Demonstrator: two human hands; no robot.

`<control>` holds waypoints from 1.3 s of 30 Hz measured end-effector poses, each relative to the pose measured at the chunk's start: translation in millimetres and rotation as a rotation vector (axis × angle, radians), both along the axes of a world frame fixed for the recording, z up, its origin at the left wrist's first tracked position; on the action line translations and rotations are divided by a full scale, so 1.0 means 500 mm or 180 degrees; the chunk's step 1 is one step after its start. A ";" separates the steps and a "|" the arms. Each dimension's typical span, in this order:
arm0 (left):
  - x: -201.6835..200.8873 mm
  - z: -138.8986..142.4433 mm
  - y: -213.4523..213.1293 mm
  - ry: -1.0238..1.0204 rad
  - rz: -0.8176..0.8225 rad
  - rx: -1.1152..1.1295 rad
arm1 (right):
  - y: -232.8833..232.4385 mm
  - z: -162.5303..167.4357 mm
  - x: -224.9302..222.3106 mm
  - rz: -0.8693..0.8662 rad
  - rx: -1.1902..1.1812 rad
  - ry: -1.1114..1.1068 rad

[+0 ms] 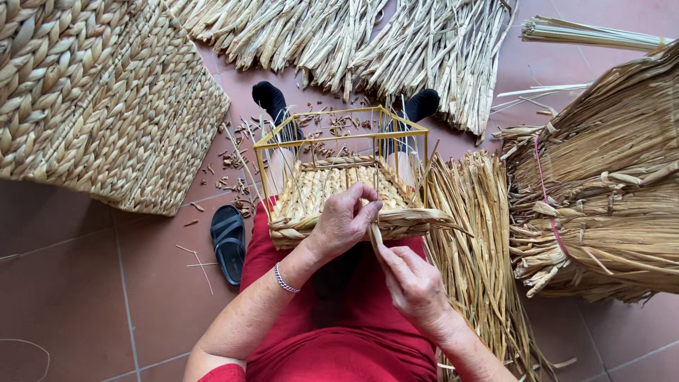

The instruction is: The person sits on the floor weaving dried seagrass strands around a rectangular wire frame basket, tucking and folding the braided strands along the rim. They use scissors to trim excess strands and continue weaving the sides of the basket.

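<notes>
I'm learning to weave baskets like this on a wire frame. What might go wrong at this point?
1. The strand pinched by the right hand bends sharply at the rim; a hard pull might crack it.
2. The left hand presses the basket rim; letting go may loosen the weave.
3. The thin yellow frame could skew under uneven tension.

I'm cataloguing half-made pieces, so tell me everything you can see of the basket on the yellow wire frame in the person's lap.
The unfinished basket is a box-shaped yellow wire frame, woven only along its near part with flat, braided, pale straw-coloured dried fibre; the far bars stand bare. It rests tilted on the person's red-clothed lap, its open frame pointing towards their black-socked feet. The left hand presses on the woven near edge, while the right hand pinches a loose strand running down from that edge. Loose fibre stalks lie close beside its right side.
</notes>
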State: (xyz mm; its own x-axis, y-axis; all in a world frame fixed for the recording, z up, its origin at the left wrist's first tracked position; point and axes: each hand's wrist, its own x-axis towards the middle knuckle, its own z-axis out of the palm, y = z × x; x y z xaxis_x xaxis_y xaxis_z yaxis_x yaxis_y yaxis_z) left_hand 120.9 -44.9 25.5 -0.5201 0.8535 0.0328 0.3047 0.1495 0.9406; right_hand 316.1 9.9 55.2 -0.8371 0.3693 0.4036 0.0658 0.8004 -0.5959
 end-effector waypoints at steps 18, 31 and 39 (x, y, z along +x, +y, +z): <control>-0.011 -0.029 0.021 -0.0726 -0.0274 0.0131 | 0.131 0.036 0.009 -0.0271 0.0326 -0.0822; 0.004 -0.004 0.024 -0.0121 -0.0006 0.0131 | 0.145 0.057 0.000 0.0186 0.0347 -0.0135; 0.003 -0.034 0.025 0.0208 0.0029 0.0111 | 0.164 0.044 -0.007 0.0199 0.0658 0.0186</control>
State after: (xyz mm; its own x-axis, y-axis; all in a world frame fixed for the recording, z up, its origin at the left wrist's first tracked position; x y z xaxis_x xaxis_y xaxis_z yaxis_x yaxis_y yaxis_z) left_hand 122.6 -32.6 8.5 -0.5236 0.8465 0.0964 0.3643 0.1202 0.9235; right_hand 312.5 91.9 77.1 -0.8287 0.2216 0.5139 -0.0177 0.9074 -0.4199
